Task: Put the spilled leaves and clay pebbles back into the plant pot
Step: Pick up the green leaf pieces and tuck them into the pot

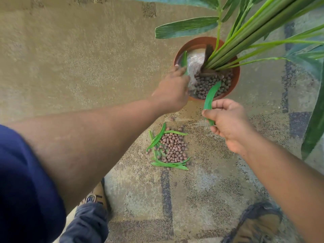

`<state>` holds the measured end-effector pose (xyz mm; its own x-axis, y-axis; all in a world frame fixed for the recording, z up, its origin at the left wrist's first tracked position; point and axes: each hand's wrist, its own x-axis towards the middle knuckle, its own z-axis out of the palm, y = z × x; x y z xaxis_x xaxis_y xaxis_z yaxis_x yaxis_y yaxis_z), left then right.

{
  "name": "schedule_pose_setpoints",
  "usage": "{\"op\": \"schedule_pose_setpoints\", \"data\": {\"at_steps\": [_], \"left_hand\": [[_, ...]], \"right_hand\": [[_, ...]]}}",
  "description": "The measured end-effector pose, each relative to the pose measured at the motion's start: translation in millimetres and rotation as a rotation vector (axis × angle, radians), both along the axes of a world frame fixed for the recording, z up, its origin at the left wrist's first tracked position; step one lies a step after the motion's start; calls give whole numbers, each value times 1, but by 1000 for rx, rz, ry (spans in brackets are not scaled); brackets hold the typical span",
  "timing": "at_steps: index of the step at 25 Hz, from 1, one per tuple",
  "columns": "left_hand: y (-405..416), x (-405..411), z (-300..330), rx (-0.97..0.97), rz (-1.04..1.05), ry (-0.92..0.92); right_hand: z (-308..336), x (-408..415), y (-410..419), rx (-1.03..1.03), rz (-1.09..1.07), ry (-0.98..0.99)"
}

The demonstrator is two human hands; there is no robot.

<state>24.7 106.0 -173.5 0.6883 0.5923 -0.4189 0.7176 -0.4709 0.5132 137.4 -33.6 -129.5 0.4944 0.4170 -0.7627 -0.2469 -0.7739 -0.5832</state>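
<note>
A terracotta plant pot [235, 77] stands on the carpet at upper right, holding a green palm-like plant [233, 50], brown clay pebbles [208, 85] and a pale bare patch. My left hand [172, 90] reaches over the pot's left rim and pinches a green leaf [184, 61] that points into the pot. My right hand [228, 120] holds a second green leaf [210, 97] just in front of the pot, its tip over the pebbles. A heap of spilled pebbles [173, 146] with several loose leaves [157, 137] lies on the carpet below both hands.
The floor is a patterned tan and grey carpet [87, 58]. My two brown shoes [98, 199] [259, 223] stand near the bottom edge. Long plant fronds [313, 120] hang down at the right side.
</note>
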Motion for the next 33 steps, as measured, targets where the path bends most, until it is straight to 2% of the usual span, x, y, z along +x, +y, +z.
{"op": "schedule_pose_setpoints", "data": {"at_steps": [2,5,9,13,19,23,25,29,33], "left_hand": [[-8,-10,-4,-4,50,-64],[-12,-18,-3,-143,163,-152],[-12,-17,3,-244,230,-201],[-10,-18,0,-235,114,-131],[-8,-21,-10,-33,-213,129],[-14,-19,-13,-13,-220,182],[-15,-19,-14,-14,-216,184],[-14,-20,-14,-14,-222,185],[-14,-21,-17,-10,-218,179]], "right_hand": [[0,-12,-3,38,157,-65],[-1,-23,1,103,416,-280],[-13,-10,36,76,489,-553],[-39,6,70,-40,562,-673],[-56,8,65,9,606,-843],[-55,16,45,4,799,-975],[-53,25,37,13,858,-983],[-49,32,36,107,698,-820],[-53,16,31,130,838,-753]]}}
